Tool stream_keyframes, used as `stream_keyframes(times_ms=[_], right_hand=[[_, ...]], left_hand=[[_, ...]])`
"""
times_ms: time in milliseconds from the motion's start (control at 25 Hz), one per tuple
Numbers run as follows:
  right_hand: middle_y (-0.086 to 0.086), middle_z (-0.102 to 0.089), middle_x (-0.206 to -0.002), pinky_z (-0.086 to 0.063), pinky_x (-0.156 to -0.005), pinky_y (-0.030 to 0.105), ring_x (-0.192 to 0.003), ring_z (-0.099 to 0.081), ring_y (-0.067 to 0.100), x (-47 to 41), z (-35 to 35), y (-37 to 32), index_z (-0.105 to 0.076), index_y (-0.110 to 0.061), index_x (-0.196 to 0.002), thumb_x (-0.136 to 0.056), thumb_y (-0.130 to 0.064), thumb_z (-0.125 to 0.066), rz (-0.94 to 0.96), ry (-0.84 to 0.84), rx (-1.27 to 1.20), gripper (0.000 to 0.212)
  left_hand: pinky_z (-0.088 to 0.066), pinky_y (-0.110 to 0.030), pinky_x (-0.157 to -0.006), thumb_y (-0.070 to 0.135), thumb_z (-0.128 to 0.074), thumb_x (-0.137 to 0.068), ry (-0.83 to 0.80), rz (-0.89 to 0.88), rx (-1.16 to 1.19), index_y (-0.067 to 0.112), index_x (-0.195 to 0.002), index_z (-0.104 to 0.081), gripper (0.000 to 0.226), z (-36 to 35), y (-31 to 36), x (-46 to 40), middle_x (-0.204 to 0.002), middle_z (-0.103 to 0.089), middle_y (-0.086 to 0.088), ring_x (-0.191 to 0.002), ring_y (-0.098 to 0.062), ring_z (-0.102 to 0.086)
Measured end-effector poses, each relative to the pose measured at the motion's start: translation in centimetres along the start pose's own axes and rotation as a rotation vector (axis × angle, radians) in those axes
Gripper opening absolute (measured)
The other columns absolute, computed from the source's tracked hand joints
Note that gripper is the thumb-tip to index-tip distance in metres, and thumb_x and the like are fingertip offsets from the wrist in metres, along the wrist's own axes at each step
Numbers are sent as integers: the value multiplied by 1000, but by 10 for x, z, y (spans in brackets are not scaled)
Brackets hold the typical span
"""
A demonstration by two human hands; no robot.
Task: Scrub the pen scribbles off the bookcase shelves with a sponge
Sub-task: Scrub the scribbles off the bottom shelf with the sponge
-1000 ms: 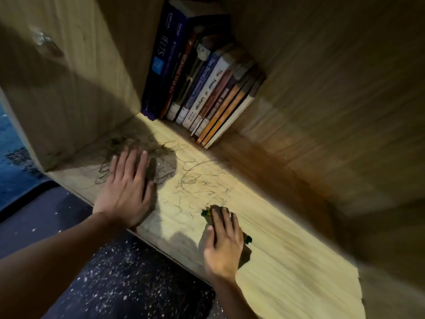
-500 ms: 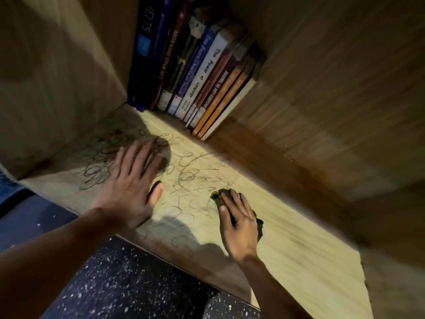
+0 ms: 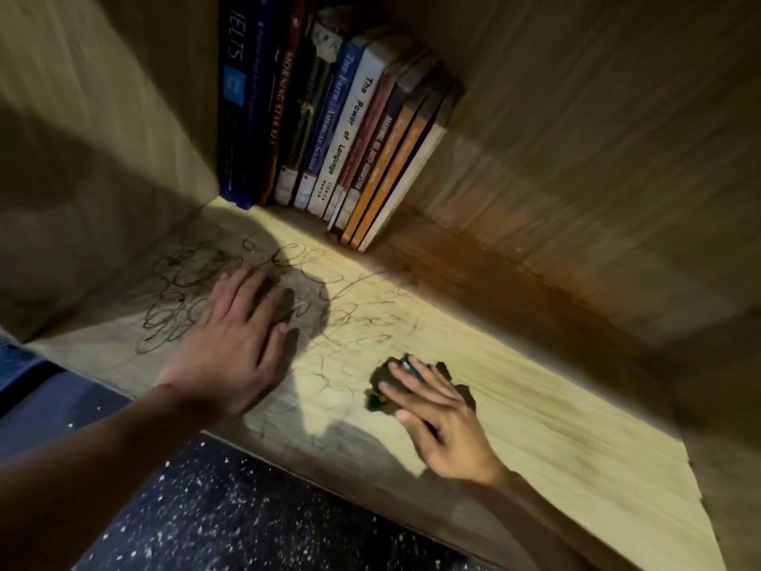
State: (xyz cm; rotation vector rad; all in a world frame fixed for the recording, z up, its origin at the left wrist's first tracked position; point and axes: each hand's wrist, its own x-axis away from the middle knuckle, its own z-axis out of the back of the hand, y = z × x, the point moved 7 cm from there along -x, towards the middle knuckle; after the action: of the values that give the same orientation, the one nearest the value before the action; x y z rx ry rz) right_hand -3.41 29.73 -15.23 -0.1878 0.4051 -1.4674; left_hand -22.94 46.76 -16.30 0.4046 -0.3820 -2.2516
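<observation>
Head view looks down into a wooden bookcase compartment. Shelf [image 3: 535, 405] is lit yellow on the right side, shadowed on the left. Left hand [image 3: 234, 348] lies flat, palm down, fingers spread apart, pressing on the shelf over the pen scribbles [image 3: 181, 294], holding nothing. Scribbles are dense loops under and left of that hand, w/ thinner lines trailing right toward the other hand. Right hand [image 3: 436, 418] is near the front edge, fingers pressed down on top of the sponge [image 3: 381, 389], a dark crumpled pad w/ a green bit showing at its left. Sponge sits on the shelf, just right of the thin scribbles. Books [image 3: 329, 117] stand in a row at the back left corner, leaning. Speckled dark floor [image 3: 247, 521] below.
</observation>
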Motion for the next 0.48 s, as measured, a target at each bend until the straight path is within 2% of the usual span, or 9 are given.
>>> stream_keyframes(times_ms=[40, 80, 200, 240, 280, 400, 440, 480], right_hand=[[-13, -37, -150, -23, -118, 42, -145, -25, 14, -1, 8, 19, -48, -34, -138, -100, -33, -45, 8, 9, 21, 38], [-14, -35, -151, -24, -118, 43, -145, -23, 13, -11, 15, 41, -46, -36, -139, -100, -36, -42, -82, 29, 32, 39], [-16, -29, -151, -18, -119, 39, -147, -17, 14, -46, 18, 67, -44, -37, -140, -100, -42, -31, -514, 163, 93, 42], [-15, -30, -151, -14, -120, 38, -147, -16, 15, -51, 12, 58, -44, -35, -141, -101, -41, -31, -567, 167, 116, 42], [-14, -29, -152, -11, -121, 37, -147, -14, 14, -51, 6, 44, -43, -34, -141, -101, -40, -31, -525, 128, 108, 42], [-19, -27, -152, -5, -120, 30, -147, -10, 6, -28, 1, 25, -40, -40, -141, -101, -43, -35, -158, -69, 11, 40], [-18, -29, -152, -8, -121, 31, -146, -13, 6, -26, 8, 38, -41, -40, -140, -101, -44, -35, -123, -88, 2, 40], [-16, -31, -152, -14, -120, 35, -146, -17, 9, -31, 15, 57, -42, -39, -140, -100, -45, -35, -164, -55, 10, 41]], left_hand=[[9, -38, -119, 57, 0, -93, 4, 2, -1, 17, -154, -15, 75, 0, 1, 0, -162, -6, -7, -148, -16, 15], [9, -37, -119, 57, 0, -92, 0, 0, -1, 17, -154, -16, 75, 0, 1, -1, -162, -7, -7, -148, -16, 14], [6, -38, -120, 56, -2, -92, -7, -16, -10, 17, -153, -20, 75, -2, 2, -3, -162, -10, -7, -148, -16, 11], [3, -39, -121, 56, -3, -93, -3, -27, -9, 16, -153, -22, 75, -2, 1, -3, -161, -13, -7, -149, -16, 8], [1, -40, -121, 56, -4, -93, -4, -32, -11, 16, -152, -24, 75, -2, 0, -3, -160, -15, -8, -149, -16, 6], [0, -40, -121, 57, -5, -92, -22, -25, -2, 16, -153, -23, 75, -4, -1, -5, -160, -16, -8, -149, -16, 6], [-1, -39, -121, 57, -4, -92, -24, -25, -2, 17, -153, -22, 75, -5, -1, -5, -160, -16, -7, -148, -15, 6], [-1, -39, -121, 57, -4, -92, -25, -26, -1, 18, -153, -20, 74, -6, -1, -5, -160, -15, -7, -148, -15, 6]])
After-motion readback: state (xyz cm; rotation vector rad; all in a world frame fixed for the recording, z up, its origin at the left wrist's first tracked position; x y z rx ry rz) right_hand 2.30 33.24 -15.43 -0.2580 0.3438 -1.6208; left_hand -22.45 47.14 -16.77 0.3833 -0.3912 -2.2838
